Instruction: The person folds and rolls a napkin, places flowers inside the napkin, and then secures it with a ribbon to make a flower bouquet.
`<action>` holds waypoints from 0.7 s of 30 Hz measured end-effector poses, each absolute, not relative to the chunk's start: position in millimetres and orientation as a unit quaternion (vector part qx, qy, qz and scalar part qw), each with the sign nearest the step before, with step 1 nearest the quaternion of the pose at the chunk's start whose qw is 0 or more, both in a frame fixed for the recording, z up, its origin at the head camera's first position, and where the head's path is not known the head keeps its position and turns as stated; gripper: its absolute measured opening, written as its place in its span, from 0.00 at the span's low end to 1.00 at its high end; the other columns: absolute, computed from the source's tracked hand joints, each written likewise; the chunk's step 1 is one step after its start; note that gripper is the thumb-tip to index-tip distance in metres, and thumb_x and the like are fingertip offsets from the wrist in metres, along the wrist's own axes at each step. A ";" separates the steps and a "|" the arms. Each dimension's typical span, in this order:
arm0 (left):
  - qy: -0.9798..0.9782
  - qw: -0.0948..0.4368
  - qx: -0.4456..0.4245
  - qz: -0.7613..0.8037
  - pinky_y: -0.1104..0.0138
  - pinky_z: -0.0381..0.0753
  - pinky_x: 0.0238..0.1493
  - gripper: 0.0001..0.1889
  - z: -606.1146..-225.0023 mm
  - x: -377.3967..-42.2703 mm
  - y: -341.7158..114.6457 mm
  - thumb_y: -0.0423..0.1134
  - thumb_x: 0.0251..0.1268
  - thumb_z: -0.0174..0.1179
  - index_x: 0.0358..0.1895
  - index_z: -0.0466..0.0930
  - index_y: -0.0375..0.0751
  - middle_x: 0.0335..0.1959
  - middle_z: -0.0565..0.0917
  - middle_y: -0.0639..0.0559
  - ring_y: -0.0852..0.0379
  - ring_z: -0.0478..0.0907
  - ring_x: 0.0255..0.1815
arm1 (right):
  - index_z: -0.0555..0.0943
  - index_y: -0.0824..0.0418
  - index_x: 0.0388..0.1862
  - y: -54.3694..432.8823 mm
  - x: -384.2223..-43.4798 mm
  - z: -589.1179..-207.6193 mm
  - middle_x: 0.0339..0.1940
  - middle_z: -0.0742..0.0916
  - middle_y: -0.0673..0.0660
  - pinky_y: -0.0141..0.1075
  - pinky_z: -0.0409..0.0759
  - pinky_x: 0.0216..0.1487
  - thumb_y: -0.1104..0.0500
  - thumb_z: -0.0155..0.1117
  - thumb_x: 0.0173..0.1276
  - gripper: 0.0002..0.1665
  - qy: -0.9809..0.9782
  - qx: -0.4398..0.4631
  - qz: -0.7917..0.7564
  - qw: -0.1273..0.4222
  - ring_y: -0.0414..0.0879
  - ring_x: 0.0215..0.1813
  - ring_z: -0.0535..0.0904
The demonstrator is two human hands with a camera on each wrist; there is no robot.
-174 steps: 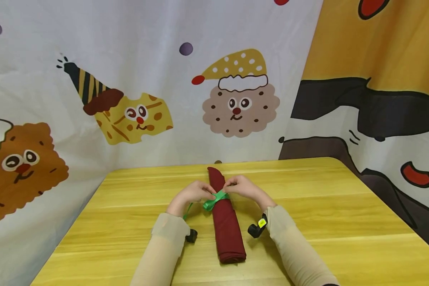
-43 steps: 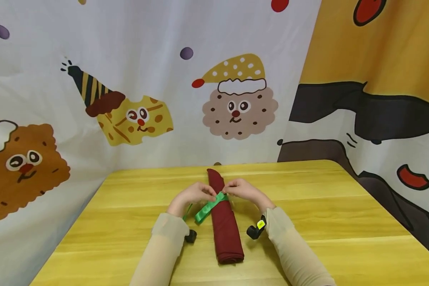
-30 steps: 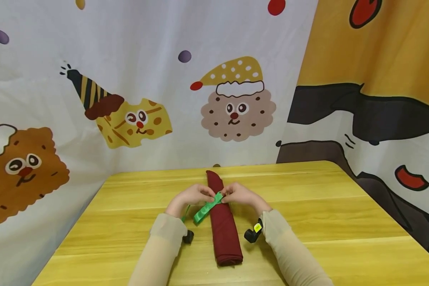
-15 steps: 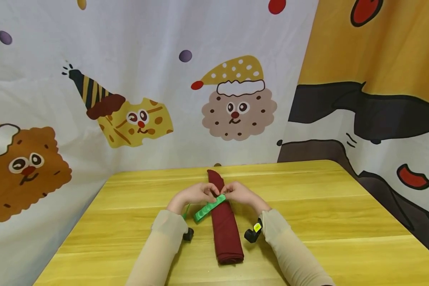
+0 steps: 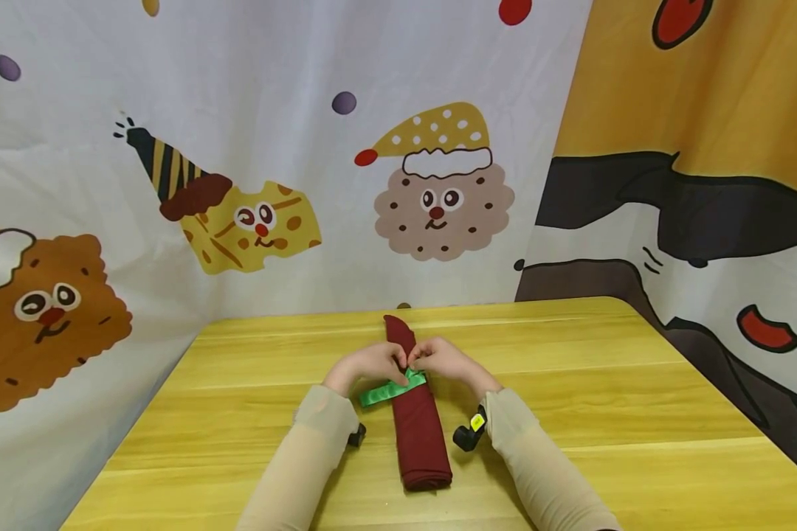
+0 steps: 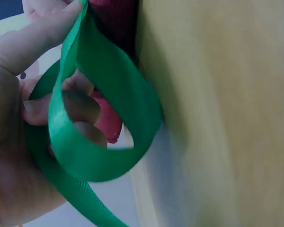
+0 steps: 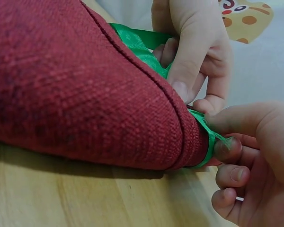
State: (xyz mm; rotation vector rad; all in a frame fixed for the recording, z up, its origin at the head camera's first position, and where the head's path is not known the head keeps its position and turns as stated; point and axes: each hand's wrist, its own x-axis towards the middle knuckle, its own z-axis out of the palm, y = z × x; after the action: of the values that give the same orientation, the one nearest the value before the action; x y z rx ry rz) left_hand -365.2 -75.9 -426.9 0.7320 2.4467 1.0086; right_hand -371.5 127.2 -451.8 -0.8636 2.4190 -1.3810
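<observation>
A dark red cloth roll (image 5: 421,442) lies lengthwise on the table, with a green satin ribbon (image 5: 380,394) round its upper part. My left hand (image 5: 372,363) pinches the ribbon at the roll's left side. In the left wrist view, a wide ribbon loop (image 6: 144,109) hangs from the thumb of the left hand (image 6: 19,123), and a tail runs below it. My right hand (image 5: 443,361) meets the left over the roll. The right wrist view shows the right hand (image 7: 270,151) pinching a short frayed ribbon end (image 7: 223,140) between thumb and index finger.
The wood-grain table (image 5: 604,413) extends around the roll on both sides. Behind it hangs a white curtain (image 5: 345,243) with cartoon food prints. A black wrist camera (image 5: 468,436) sits by the right cuff, close above the tabletop.
The ribbon loop has turned from a steep slant to lie flatter across the roll. My left hand has shifted slightly right. Several seconds ago the loop at the left was shorter and rounder.
</observation>
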 end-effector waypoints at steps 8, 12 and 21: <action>0.881 0.192 0.238 0.361 0.67 0.69 0.32 0.13 -426.5 -360.8 -69.9 0.32 0.54 0.71 0.36 0.76 0.33 0.30 0.74 0.50 0.56 0.68 0.29 | 0.83 0.70 0.39 129.2 -376.0 -456.1 0.35 0.86 0.58 0.37 0.77 0.43 0.67 0.57 0.68 0.09 0.822 -0.295 -0.475 0.112 0.43 0.37 0.77; 0.889 0.188 0.222 0.354 0.66 0.68 0.30 0.12 -423.8 -357.9 -67.1 0.31 0.53 0.71 0.32 0.75 0.35 0.27 0.73 0.51 0.56 0.67 0.27 | 0.83 0.69 0.38 129.6 -374.2 -452.8 0.34 0.85 0.55 0.37 0.76 0.43 0.67 0.57 0.67 0.09 0.820 -0.294 -0.478 0.114 0.43 0.37 0.77; 0.877 0.197 0.185 0.397 0.64 0.65 0.27 0.13 -424.9 -352.3 -61.9 0.26 0.51 0.69 0.26 0.70 0.37 0.21 0.67 0.51 0.57 0.60 0.20 | 0.82 0.71 0.40 128.7 -372.6 -451.8 0.36 0.85 0.60 0.44 0.77 0.46 0.67 0.55 0.70 0.10 0.820 -0.289 -0.478 0.121 0.48 0.40 0.77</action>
State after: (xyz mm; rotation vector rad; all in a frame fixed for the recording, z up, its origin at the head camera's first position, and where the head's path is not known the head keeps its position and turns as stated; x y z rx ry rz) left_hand -352.3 -61.9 -424.9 0.5166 2.4558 1.1124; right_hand -372.6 128.7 -451.8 -0.8425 2.3957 -1.3969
